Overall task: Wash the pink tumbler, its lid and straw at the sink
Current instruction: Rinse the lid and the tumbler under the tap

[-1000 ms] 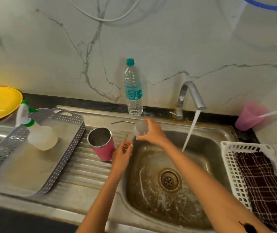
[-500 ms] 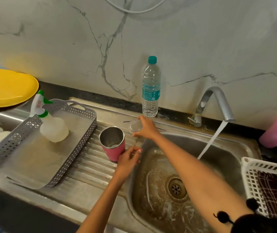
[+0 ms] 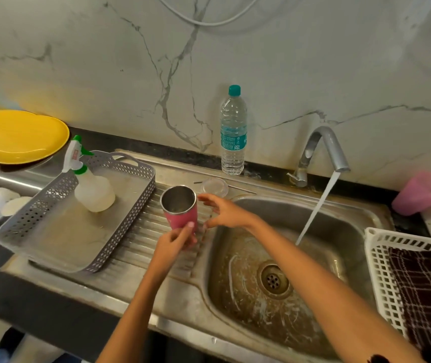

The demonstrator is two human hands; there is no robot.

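Observation:
The pink tumbler (image 3: 180, 207) with its steel inside stands upright on the ribbed drainboard (image 3: 141, 247), left of the basin. My left hand (image 3: 174, 241) touches its lower front with the fingertips. My right hand (image 3: 223, 210) is beside the tumbler on the right, fingers spread, holding nothing. The clear lid (image 3: 214, 186) lies flat on the ledge behind the tumbler. A thin metal straw (image 3: 243, 189) lies on that ledge under and beside the lid.
Water runs from the tap (image 3: 325, 150) into the stained basin (image 3: 274, 279). A water bottle (image 3: 233, 132) stands at the wall. A grey basket (image 3: 78, 213) holds a spray bottle (image 3: 91, 184). A white basket (image 3: 382, 271) with a dark cloth sits right; yellow plate (image 3: 18, 136) and pink mug (image 3: 418, 193) at the edges.
My right hand set the clear lid down on the back ledge, let go and came back beside the tumbler. My left hand moved onto the tumbler's lower front.

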